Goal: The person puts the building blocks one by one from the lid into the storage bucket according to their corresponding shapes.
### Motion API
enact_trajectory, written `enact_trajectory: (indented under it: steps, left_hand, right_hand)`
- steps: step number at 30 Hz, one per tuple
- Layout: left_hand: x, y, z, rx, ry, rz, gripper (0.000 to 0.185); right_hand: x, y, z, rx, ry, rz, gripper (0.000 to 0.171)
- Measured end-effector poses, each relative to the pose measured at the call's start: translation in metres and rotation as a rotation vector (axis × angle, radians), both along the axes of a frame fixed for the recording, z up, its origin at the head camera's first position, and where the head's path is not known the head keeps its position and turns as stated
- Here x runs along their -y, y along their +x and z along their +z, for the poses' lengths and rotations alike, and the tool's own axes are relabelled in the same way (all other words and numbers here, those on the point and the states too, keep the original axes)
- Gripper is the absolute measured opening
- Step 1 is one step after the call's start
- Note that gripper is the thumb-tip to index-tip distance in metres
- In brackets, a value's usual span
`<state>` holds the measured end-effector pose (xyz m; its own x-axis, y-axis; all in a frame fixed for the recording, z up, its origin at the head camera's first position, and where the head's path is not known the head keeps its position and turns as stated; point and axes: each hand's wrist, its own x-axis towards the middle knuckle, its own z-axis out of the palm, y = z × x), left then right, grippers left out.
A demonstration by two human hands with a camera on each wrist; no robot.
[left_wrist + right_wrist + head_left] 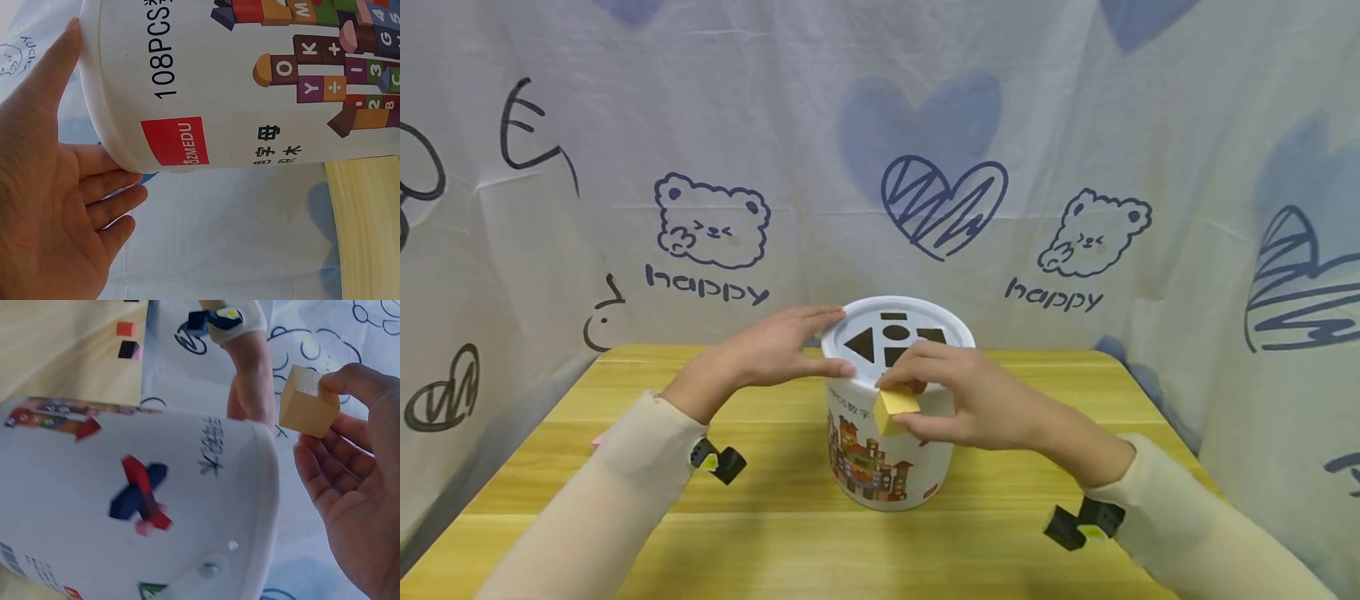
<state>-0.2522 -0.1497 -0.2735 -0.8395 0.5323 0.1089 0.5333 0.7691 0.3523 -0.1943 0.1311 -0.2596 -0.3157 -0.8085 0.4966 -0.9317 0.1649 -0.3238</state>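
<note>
Two hands work at the tub (887,450): the left hand (775,350) steadies its lid rim with straight fingers, the right hand (970,400) pinches a yellow block (895,408) beside that rim. Misaligned, the block could jam or drop.

Bucket (887,450): smooth glossy white plastic, printed label. Block (894,408) between right fingertips (898,379): matt yellow wood. Table (775,533): smooth wood-grain. Backdrop (1075,125): creased printed cloth.

My head camera is looking forward and down across the table (775,533), taking in the whole bucket (887,458) near the far edge. Both wrist cameras are sitting close against that bucket's wall, each framing it sideways.
</note>
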Motion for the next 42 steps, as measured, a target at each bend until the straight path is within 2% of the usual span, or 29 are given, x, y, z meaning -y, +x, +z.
enact_trajectory:
  steps: [6, 12, 23, 34, 42]
  left_hand:
    - [0.001, -0.002, -0.001, 0.017, 0.010, -0.001, 0.099]
    - [0.001, -0.005, 0.000, 0.019, 0.007, -0.010, 0.100]
    - [0.001, -0.004, 0.003, 0.028, -0.014, 0.003, 0.104]
    - [0.001, -0.003, 0.002, 0.034, -0.006, 0.013, 0.102]
    - [0.001, -0.002, 0.002, 0.048, 0.000, 0.024, 0.103]
  right_hand:
    - [-0.002, -0.015, 0.011, -0.010, -0.015, -0.072, 0.032]
    - [-0.006, -0.032, 0.017, 0.029, 0.007, -0.176, 0.030]
    - [-0.007, -0.060, 0.020, 0.096, 0.072, -0.246, 0.032]
    - [-0.001, -0.073, 0.011, 0.165, 0.156, -0.310, 0.030]
    - [0.005, -0.076, 0.003, 0.173, 0.195, -0.302, 0.033]
